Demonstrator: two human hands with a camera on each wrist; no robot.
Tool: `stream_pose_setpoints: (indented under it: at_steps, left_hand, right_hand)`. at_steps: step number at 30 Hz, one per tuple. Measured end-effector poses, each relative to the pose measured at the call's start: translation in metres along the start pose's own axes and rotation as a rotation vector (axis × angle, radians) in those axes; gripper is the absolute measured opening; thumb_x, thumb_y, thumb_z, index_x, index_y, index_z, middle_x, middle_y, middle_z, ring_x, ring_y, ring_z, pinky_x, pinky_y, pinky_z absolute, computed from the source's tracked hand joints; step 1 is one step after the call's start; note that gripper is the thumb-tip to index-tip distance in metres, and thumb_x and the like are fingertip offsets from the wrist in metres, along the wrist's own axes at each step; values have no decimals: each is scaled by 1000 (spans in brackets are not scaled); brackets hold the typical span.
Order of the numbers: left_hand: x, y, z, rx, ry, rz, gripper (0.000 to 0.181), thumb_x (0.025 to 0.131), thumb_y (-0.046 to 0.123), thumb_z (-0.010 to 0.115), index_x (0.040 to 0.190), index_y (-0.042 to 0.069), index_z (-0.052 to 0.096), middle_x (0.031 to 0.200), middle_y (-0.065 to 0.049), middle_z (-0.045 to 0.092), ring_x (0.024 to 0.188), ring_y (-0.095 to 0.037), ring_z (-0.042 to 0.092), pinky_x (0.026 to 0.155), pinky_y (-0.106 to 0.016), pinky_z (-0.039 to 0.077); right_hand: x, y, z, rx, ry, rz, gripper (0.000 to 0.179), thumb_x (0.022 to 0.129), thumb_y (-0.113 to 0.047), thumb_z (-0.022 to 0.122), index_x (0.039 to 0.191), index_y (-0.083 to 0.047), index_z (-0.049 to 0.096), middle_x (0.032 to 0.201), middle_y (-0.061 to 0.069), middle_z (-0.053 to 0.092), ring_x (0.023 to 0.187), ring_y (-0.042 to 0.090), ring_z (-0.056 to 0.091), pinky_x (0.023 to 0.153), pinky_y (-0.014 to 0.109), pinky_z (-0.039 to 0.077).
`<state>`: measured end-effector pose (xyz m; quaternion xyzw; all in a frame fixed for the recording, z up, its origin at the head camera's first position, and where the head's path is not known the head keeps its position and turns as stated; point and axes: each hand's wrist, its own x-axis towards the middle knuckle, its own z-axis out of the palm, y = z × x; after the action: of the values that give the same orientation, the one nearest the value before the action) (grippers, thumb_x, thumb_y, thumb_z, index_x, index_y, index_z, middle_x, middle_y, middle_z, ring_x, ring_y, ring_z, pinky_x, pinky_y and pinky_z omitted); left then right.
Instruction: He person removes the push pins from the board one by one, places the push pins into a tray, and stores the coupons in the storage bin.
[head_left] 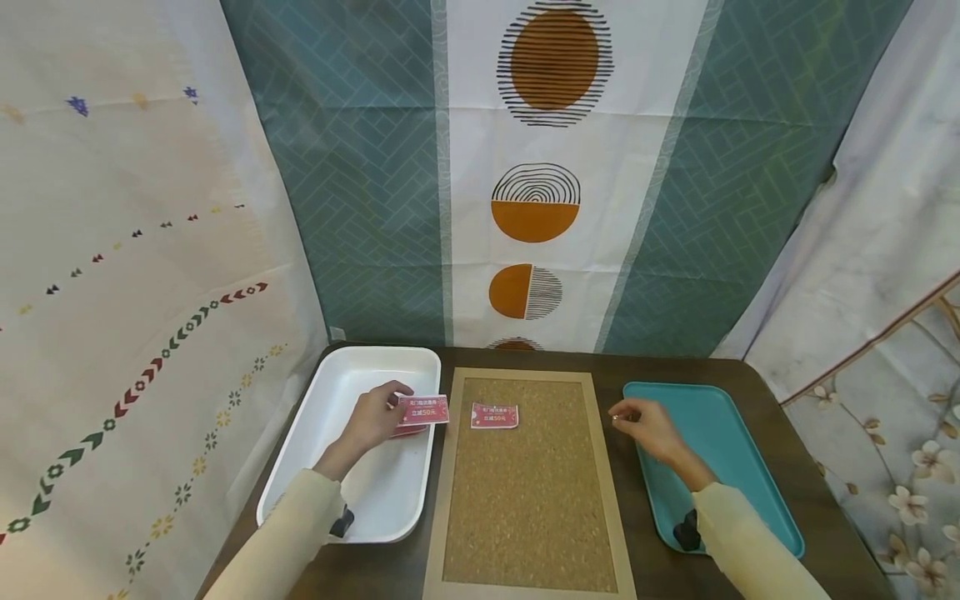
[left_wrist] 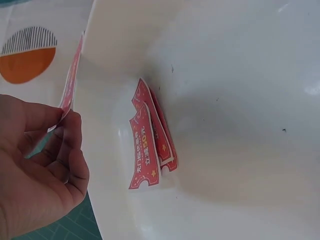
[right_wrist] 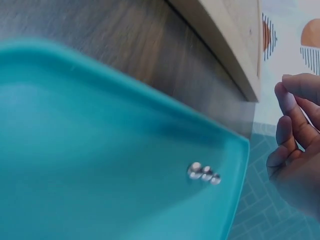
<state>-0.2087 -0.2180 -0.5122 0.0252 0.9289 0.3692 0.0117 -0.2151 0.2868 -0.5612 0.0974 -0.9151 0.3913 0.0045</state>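
My left hand (head_left: 372, 417) pinches a red paper coupon (head_left: 424, 409) by one end, between the white tray's right side and the corkboard (head_left: 525, 500). Seen edge-on in the left wrist view, that coupon stands clear of several overlapping coupons (left_wrist: 146, 150) in the white tray (head_left: 348, 492). A single coupon (head_left: 494, 417) lies flat on the cork near its top left. By the teal tray's left edge, my right hand (head_left: 652, 429) has thumb and index tips together. A tiny bright speck shows at those tips; its kind is too small to tell.
In the teal tray (right_wrist: 100, 135) sit three small shiny silver balls (right_wrist: 205, 172) near a corner. The corkboard's raised wooden frame (head_left: 606, 467) stands between the trays. A patterned cloth (head_left: 375, 208) hangs behind the dark table (head_left: 615, 475).
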Motion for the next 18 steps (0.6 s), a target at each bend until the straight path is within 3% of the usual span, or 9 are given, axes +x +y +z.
stream_pose_setpoints:
  at_steps: [11, 18]
  left_hand:
    - [3, -26, -13, 50, -4, -45, 26, 102, 9, 65, 127, 4, 69, 106, -15, 72, 89, -24, 65, 73, -34, 55]
    - [5, -38, -16, 68, 2, -37, 25, 101, 7, 65, 126, 2, 69, 103, -15, 72, 85, -23, 64, 69, -33, 52]
  right_hand:
    - [-8, 20, -12, -33, 61, 16, 14, 98, -6, 72, 110, 1, 77, 99, 10, 76, 84, 20, 61, 69, 33, 49]
    - [-11, 33, -18, -50, 97, 9, 13, 96, -5, 74, 108, 0, 78, 98, 11, 77, 83, 17, 62, 68, 31, 50]
